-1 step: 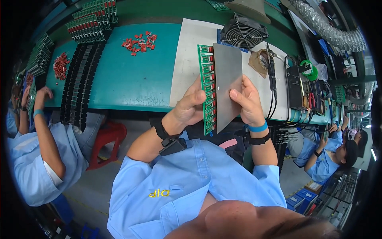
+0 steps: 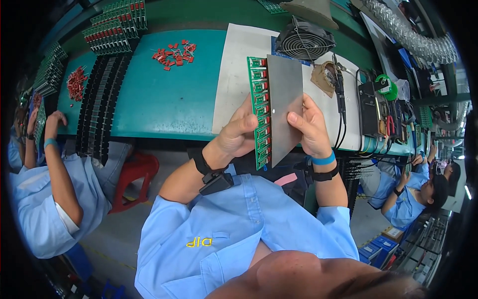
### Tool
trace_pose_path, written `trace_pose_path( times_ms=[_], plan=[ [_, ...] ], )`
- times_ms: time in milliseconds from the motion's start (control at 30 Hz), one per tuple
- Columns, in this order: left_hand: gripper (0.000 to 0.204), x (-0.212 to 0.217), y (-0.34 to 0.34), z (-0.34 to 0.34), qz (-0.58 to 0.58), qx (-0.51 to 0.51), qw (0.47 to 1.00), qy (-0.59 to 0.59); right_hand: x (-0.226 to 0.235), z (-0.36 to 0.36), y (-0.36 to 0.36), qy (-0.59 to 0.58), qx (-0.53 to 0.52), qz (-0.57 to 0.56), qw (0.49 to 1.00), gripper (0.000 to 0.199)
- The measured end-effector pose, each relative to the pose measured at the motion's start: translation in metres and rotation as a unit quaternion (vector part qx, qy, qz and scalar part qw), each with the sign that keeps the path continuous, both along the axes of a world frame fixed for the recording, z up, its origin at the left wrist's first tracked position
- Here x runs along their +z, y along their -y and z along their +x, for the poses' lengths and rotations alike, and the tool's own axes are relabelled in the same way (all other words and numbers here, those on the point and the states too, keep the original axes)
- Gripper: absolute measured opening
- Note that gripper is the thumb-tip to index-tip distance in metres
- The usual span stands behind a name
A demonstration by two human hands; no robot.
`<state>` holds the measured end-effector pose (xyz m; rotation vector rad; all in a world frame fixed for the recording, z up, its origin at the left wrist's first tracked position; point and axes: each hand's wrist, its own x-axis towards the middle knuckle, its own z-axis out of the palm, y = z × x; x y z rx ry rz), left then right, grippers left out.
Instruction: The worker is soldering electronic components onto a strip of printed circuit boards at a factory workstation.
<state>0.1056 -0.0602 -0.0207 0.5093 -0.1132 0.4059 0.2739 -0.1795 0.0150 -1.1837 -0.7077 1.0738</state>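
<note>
A long green circuit board (image 2: 261,113) stands nearly upright in front of me, with a row of red and white components along it. My left hand (image 2: 236,128) grips its left edge, thumb on the front and fingers hidden behind. Close against the components on its right side is a flat grey metal plate (image 2: 287,89). My right hand (image 2: 314,128) holds this plate by its right edge, the thumb pressed on its face. Board and plate sit side by side above the table's near edge.
Red components (image 2: 175,55) lie loose on the green table mat (image 2: 164,99). A black conveyor track (image 2: 102,94) crosses the table at left, near racked boards (image 2: 112,35). A fan (image 2: 304,42), soldering iron (image 2: 340,89) and tool box (image 2: 373,109) stand right. Co-workers sit on both sides.
</note>
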Motion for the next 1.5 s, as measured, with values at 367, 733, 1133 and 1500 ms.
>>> trace_pose_path(
  times_ms=[367,733,1133,1500],
  plan=[
    [0.138,0.023,-0.009,-0.009,0.119,-0.006,0.992,-0.041,0.009,0.005,0.005,-0.032,0.029,0.04,0.998,0.068],
    [0.106,0.019,-0.025,-0.006,0.355,0.244,0.902,0.0,0.012,0.013,0.007,0.016,0.007,0.057,0.998,0.073],
    [0.049,0.043,0.001,-0.008,0.526,0.379,0.737,-0.19,0.002,0.019,0.031,0.282,-0.15,0.126,0.939,0.055],
    [0.043,0.03,-0.012,0.015,0.547,0.376,0.736,-0.133,-0.004,0.026,0.047,0.503,-0.215,0.243,0.801,0.049]
  ],
)
